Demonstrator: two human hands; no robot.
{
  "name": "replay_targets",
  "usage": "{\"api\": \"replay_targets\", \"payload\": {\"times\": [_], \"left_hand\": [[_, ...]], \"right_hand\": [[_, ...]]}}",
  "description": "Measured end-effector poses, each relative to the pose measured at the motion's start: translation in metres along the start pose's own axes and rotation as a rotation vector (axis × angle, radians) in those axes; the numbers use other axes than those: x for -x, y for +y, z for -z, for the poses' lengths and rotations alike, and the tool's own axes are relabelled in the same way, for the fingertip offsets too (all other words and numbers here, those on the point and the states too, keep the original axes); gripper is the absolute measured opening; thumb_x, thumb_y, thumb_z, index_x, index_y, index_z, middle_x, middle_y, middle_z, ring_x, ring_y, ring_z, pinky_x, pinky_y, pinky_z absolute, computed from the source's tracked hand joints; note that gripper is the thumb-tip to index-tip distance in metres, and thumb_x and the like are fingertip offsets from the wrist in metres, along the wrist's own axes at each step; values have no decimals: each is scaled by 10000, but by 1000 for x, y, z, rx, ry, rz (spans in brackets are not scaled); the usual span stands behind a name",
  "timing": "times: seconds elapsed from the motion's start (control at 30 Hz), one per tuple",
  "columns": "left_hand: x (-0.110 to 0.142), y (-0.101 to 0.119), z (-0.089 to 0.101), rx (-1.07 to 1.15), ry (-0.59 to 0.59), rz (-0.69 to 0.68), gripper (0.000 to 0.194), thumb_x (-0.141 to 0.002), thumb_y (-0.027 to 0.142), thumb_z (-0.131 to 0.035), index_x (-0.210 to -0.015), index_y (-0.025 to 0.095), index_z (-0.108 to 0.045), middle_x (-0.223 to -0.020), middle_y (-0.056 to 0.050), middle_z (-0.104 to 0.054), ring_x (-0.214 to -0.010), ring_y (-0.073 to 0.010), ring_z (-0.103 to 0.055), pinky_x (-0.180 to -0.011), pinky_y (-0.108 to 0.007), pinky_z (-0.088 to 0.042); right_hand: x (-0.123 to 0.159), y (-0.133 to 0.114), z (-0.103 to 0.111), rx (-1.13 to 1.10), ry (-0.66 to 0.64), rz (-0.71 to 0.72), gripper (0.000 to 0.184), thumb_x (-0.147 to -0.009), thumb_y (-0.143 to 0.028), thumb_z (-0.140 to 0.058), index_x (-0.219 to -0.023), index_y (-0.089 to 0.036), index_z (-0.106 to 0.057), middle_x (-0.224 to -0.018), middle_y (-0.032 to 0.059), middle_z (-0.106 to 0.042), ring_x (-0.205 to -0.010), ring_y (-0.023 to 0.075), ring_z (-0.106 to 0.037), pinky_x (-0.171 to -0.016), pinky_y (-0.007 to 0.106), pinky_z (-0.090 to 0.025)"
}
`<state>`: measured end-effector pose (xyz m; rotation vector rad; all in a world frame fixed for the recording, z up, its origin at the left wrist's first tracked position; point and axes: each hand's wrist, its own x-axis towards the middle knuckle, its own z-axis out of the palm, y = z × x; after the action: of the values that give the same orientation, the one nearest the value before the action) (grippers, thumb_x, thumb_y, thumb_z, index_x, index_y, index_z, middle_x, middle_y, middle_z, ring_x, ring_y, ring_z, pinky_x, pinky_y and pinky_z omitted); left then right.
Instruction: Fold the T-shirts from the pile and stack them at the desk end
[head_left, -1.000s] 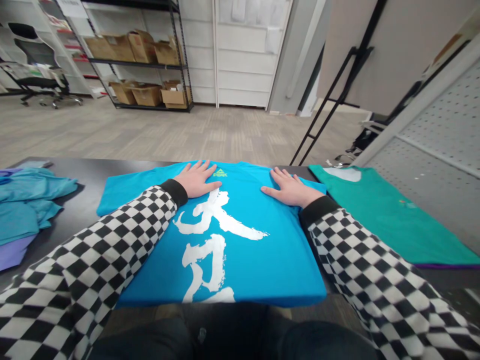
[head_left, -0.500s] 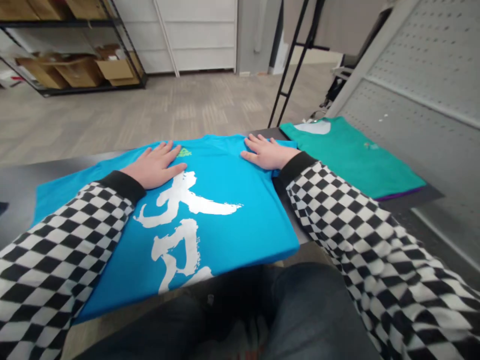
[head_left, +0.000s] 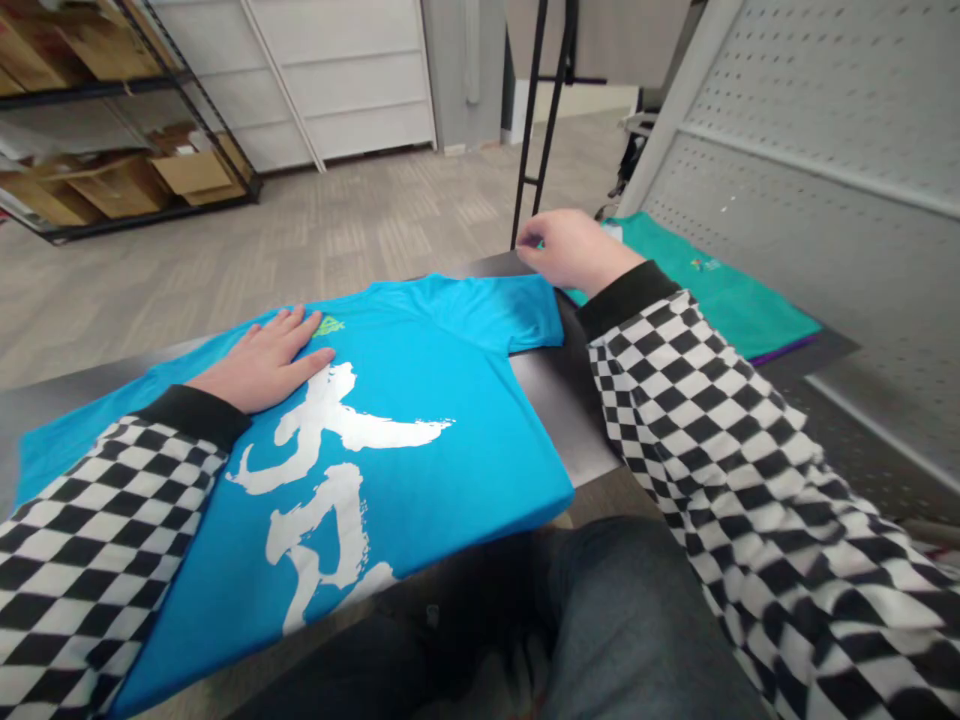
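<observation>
The blue T-shirt (head_left: 420, 470) lies under the open left hand (head_left: 262, 365); the empty, curled right hand (head_left: 574, 252) hovers close enough to snag its sleeve (head_left: 525, 315).

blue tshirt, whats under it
The blue t-shirt lies on a dark table top, which shows past its edge; anything directly beneath the shirt is covered and cannot be seen.

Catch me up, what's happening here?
A person is at a dark table with a bright blue T-shirt laid flat on it, printed with large white brush-style characters. Their left hand rests flat on the shirt; their right hand is raised near the shirt's far sleeve, fingers curled. A green T-shirt lies beyond it.
</observation>
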<state>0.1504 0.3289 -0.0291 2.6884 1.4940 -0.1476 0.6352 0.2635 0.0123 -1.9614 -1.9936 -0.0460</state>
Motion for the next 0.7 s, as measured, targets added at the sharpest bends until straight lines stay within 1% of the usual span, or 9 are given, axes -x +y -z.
{"api": "replay_targets", "payload": {"times": [0.07,0.13,0.3,0.4,0.5,0.53,0.6,0.63,0.7], "left_hand": [[-1,-1,0,-7,-5,-3,925,-1139,708,-242,-1874,148,-205,-1947,-153,-141,-1811,-360,-141,-1445,-620,-119],[-2,-1,-1,-6,-5,2,926,-1136,707,-247,-1873,148,-206,-1945,-160,-146,-1811,-359,-141,-1442,-629,-126],[0,2,-2,-5,-2,8,911,-1135,667,-282,-1868,129,-220,-1942,-172,-149,-1811,-361,-139,-1444,-627,-129],[0,0,2,-21,-38,17,924,-1134,670,-253,-1874,121,-186,-1944,-179,-102,-1813,-375,-119,-1441,-643,-139],[-9,7,21,-82,-159,61,986,-1097,724,-302,-1872,122,-207,-1936,-205,-122,-1802,-436,-132,-1415,-717,-158],[-14,15,30,-113,-186,84,999,-1082,735,-333,-1859,109,-266,-1926,-226,-164,-1792,-468,-154,-1402,-745,-167],[-28,42,48,-144,-154,93,955,-1086,702,-345,-1806,78,-401,-1892,-259,-272,-1772,-493,-217,-1391,-763,-183],[-37,60,55,-128,-96,58,907,-1107,660,-314,-1785,72,-441,-1877,-258,-319,-1768,-470,-253,-1402,-737,-194],[-57,102,60,-16,5,-98,823,-1142,591,-277,-1791,111,-439,-1865,-202,-381,-1760,-368,-327,-1435,-604,-234]], "right_hand": [[4,7,13,67,-84,-109,307,-1082,-248,-655,-1229,-80,-866,-1272,204,-829,-1298,347,-740,-1192,476,-530],[7,9,18,99,-160,-168,256,-1038,-175,-686,-1160,-57,-877,-1188,202,-839,-1222,326,-760,-1133,441,-549],[7,8,10,92,-258,-211,209,-1011,-180,-760,-1148,-94,-891,-1111,165,-844,-1083,285,-770,-1008,408,-558],[3,9,7,89,-306,-228,246,-1023,-186,-745,-1182,-52,-875,-1133,196,-839,-1109,289,-753,-972,397,-525],[-1,13,8,99,-311,-222,281,-1008,-208,-726,-1201,-58,-865,-1186,216,-833,-1164,322,-749,-973,398,-523],[-2,14,8,106,-306,-218,283,-1003,-232,-725,-1190,-73,-867,-1192,217,-833,-1169,336,-754,-975,401,-533],[-4,17,9,118,-298,-217,292,-998,-304,-730,-1162,-107,-870,-1187,215,-835,-1174,366,-765,-988,418,-558],[-5,18,9,120,-299,-217,302,-995,-343,-735,-1150,-121,-869,-1176,212,-835,-1177,380,-769,-996,431,-569],[-6,21,7,108,-297,-196,323,-983,-411,-745,-1115,-143,-867,-1126,198,-837,-1165,389,-778,-1008,452,-588]]}}
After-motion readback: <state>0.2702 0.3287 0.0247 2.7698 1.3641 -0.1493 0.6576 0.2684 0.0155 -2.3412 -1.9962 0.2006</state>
